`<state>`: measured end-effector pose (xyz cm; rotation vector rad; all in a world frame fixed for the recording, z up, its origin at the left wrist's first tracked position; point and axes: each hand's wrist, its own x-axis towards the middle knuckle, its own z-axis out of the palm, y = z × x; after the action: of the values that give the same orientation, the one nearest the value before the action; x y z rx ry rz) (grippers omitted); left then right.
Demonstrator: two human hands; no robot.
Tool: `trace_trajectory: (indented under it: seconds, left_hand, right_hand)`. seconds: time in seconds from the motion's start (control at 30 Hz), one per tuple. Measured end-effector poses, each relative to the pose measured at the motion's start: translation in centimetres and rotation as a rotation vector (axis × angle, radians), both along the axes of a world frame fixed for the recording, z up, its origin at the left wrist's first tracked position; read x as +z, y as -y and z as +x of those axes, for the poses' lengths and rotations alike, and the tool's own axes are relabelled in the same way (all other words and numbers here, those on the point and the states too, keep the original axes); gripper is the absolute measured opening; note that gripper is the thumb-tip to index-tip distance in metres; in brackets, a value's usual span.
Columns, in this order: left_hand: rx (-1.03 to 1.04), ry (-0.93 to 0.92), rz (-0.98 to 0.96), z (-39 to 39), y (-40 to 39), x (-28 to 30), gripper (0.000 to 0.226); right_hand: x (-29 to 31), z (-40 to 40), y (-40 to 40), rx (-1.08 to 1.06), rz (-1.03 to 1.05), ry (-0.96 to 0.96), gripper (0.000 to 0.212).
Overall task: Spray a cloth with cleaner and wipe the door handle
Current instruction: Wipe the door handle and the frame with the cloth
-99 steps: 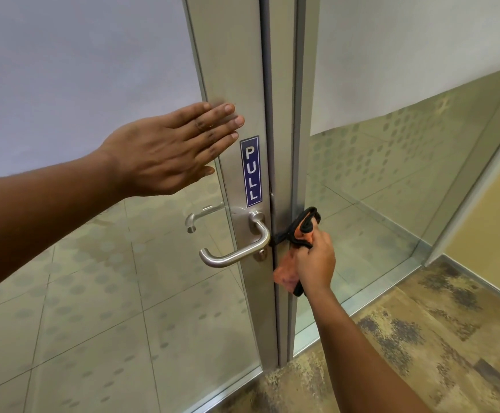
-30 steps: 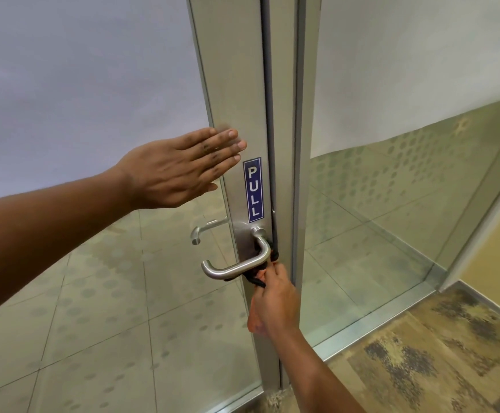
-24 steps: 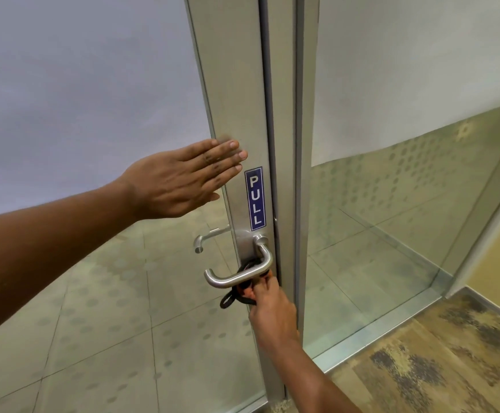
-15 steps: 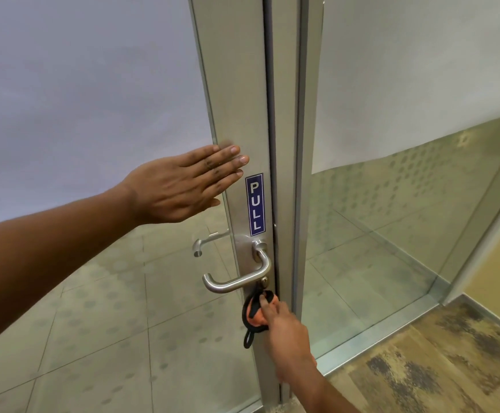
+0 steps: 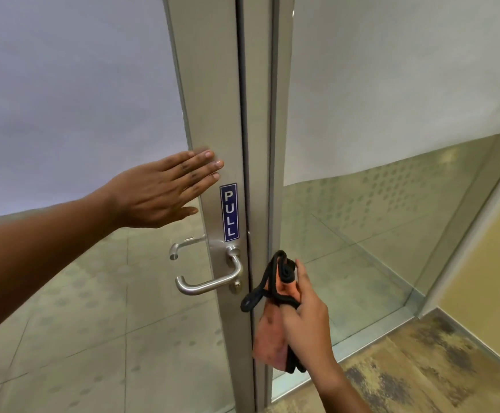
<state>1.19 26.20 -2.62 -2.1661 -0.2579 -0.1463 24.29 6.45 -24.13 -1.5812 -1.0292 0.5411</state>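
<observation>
A brushed metal lever door handle [image 5: 210, 280] sticks out from the aluminium door frame [image 5: 213, 99], below a blue PULL sign [image 5: 228, 212]. My right hand [image 5: 308, 320] grips a folded orange cloth with black edging [image 5: 272, 332], held just right of the handle and apart from it. My left hand [image 5: 165, 189] lies flat and open against the glass door, fingertips on the frame above the sign. No spray bottle is in view.
A second lever handle [image 5: 183, 245] shows through the glass on the door's far side. A fixed glass panel [image 5: 377, 234] with frosted film stands to the right. Patterned carpet [image 5: 421, 368] covers the floor at lower right, beside a yellow wall [image 5: 487, 263].
My right hand pulled the cloth out from under the handle and moved right and up, away from the lever. My left hand stayed flat on the door.
</observation>
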Motion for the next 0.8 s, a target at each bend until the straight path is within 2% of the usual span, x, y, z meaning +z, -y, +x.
trace_trajectory:
  seconds: [0.07, 0.2, 0.33, 0.43, 0.53, 0.67, 0.8]
  left_hand:
    - [0.021, 0.041, -0.013, 0.5, 0.3, 0.1, 0.072]
    - [0.088, 0.091, -0.034, 1.6, 1.5, -0.1, 0.074]
    - [0.165, 0.24, -0.104, 3.4, 4.5, -2.1, 0.074]
    - [0.194, 0.326, -0.199, 5.4, 7.5, -4.5, 0.076]
    - [0.246, 0.425, -0.327, 7.8, 10.4, -7.1, 0.078]
    - [0.297, 0.647, -0.588, 11.7, 13.3, -9.3, 0.076]
    - [0.246, 0.74, -0.695, 13.6, 15.6, -10.0, 0.078]
  right_hand:
    - [1.2, 1.1, 0.1, 0.032, 0.033, -0.189, 0.076]
    - [3.6, 2.7, -0.1, 0.146, 0.118, -0.423, 0.027]
    - [5.4, 3.3, 0.3, 0.179, 0.123, -0.646, 0.015]
    - [5.9, 3.6, 0.5, 0.181, 0.069, -0.809, 0.015]
    - [6.6, 3.9, 1.4, 0.194, 0.093, -0.958, 0.03]
    - [7.0, 4.4, 3.2, 0.174, 0.145, -1.03, 0.039]
    - [7.6, 4.9, 5.1, 0.138, 0.177, -1.027, 0.043]
